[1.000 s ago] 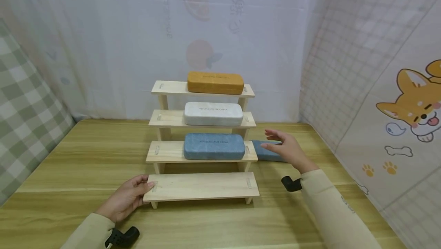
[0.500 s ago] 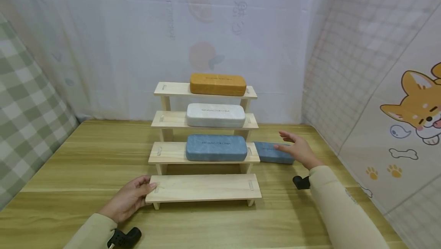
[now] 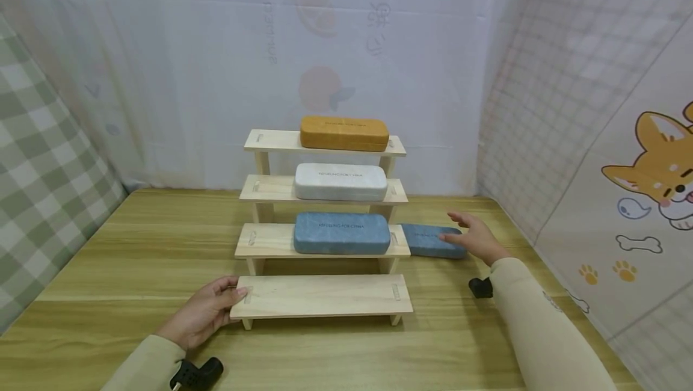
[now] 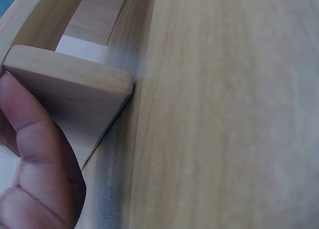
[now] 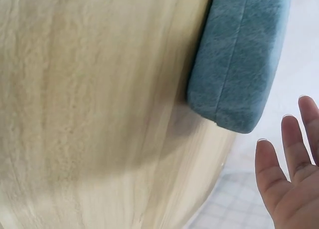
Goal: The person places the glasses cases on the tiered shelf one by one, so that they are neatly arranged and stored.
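Note:
A stepped wooden display stand (image 3: pixel 325 296) stands in the middle of the head view. My left hand (image 3: pixel 208 310) grips the left end of its lowest step, thumb on top. In the left wrist view, fingers (image 4: pixel 37 154) curl at the step's underside beside a leg. My right hand (image 3: pixel 477 239) hovers with spread, loosely bent fingers by the right end of a blue glasses case (image 3: pixel 428 239) on the table, partly tucked behind the stand. In the right wrist view, the fingers are apart from that case (image 5: pixel 244 54). Another blue glasses case (image 3: pixel 342 233) lies on the second step up.
Higher steps bear a white glasses case (image 3: pixel 341 182) and an orange glasses case (image 3: pixel 344 133). The wooden table (image 3: pixel 135 246) meets a white curtain (image 3: pixel 206 78) at the back. Green checked cloth (image 3: pixel 49 168) hangs at left, a dog-print cloth (image 3: pixel 585 168) at right.
My right hand has moved to the right along the table case, uncovering more of it. My left hand keeps its grip on the lowest step. The head view has shifted slightly.

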`<state>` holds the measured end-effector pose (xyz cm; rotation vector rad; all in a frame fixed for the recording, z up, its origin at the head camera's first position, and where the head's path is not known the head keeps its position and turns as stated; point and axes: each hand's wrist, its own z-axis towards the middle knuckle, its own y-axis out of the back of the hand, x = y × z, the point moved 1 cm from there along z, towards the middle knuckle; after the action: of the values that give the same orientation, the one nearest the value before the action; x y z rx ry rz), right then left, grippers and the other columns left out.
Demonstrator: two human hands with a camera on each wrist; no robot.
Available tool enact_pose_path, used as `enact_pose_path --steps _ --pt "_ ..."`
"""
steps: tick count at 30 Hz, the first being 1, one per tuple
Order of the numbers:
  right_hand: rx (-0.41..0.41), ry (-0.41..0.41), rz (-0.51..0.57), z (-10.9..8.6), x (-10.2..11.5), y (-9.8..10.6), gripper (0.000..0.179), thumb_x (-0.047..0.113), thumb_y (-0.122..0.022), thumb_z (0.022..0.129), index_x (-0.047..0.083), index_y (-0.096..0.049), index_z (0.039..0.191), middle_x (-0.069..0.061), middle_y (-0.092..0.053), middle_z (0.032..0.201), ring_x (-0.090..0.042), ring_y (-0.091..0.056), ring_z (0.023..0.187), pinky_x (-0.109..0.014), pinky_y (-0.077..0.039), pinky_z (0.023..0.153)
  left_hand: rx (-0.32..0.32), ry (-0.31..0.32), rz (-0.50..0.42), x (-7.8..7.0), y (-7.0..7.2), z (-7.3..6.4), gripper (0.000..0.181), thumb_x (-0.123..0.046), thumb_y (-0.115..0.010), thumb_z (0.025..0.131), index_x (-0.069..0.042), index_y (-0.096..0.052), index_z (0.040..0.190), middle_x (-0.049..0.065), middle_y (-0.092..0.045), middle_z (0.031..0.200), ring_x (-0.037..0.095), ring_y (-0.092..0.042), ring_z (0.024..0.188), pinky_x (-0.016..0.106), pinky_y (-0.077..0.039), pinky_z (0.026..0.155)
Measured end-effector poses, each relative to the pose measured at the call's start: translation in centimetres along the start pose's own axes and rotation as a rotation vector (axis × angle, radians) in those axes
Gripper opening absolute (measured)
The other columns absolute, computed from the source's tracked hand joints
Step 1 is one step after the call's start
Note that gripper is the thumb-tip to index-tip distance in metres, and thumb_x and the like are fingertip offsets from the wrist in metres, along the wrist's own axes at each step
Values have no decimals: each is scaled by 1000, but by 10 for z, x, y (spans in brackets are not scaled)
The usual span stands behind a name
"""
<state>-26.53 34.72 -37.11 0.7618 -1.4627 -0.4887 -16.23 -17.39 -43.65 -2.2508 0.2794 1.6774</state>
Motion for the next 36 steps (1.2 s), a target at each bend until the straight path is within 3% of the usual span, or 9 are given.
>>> enact_pose_path --steps 12,19,36 --pt "63 -32 8 2 -18 1 92 34 -73 86 -6 -21 150 -32 -20 151 -55 -19 132 -68 -28 101 6 -5 -2 0 0 -1 66 -18 -51 102 16 -11 143 13 -52 121 12 -61 98 31 -54 83" --pt "98 -83 56 1 -24 0 96 30 -72 88 -4 -11 152 -34 -14 152 -55 -16 136 -67 -28 104 5 2 2 0 0 0 67 -19 -51 102 15 -11 143 15 -51 123 13 -61 98 32 -54 84" --pt "118 -175 101 -3 -41 -6 103 29 -73 85 -3 -2 153 -35 -3 154 -53 -10 138 -65 -19 109 12 -4 -7 -1 0 0 69 -21 -53 101 16 -13 143 13 -53 121 15 -62 99 34 -54 85"
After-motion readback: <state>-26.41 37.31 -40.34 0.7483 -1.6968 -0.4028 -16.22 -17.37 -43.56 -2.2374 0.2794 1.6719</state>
